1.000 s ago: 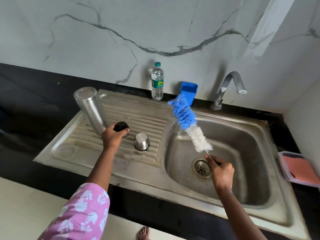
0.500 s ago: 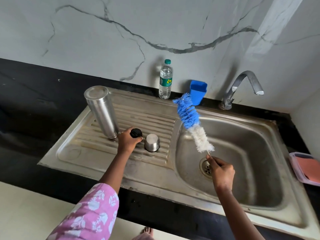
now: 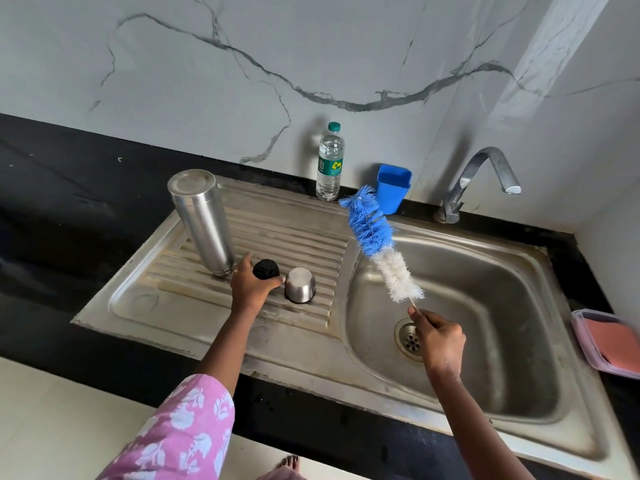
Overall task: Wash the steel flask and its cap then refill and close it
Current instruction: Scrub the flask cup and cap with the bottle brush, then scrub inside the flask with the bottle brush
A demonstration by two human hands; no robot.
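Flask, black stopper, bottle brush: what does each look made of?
Flask: brushed stainless steel by the look, satin grey with soft lengthwise highlights.
Black stopper, gripped by the left hand: matte black, likely moulded plastic, no gloss.
Bottle brush, held by the right hand: fuzzy blue and white bristles, probably synthetic; the thin handle is too small to tell.

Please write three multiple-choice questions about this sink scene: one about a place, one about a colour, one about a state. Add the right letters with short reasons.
1. Where does the steel flask stand? A in the basin; B on the draining board; C on the counter.
2. The brush bristles are: A blue and white; B red; C black.
3. The left hand: A hangs empty; B turns the tap; C grips the black cap.
Key: B, it stands on the ridged board; A, blue tip, white base; C, it curls round the cap.
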